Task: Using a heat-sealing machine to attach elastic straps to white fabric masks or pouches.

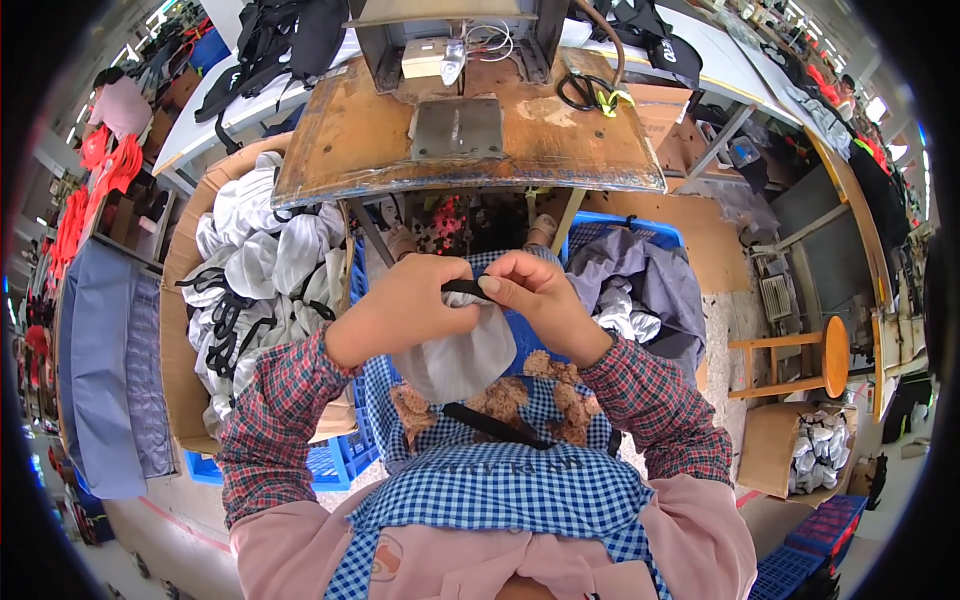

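Left hand (400, 305) and right hand (548, 302) pinch black band (462, 287) on white cloth (455, 358); looks mid-piece; heaped pieces (262, 262) beside: done or waiting, can't tell.

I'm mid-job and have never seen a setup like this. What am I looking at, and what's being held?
There is no robot: these are a person's two bare hands. The one picture comes from a wide fisheye camera on the person's head, looking down, so straight edges bend near the rim. The left hand and right hand pinch a narrow black fabric band at the top of a thin grey-white cloth piece. Beyond them, a worn brown wooden table bears a flat grey metal plate. To the left, a large brown cardboard box holds white cloth pieces with black straps.
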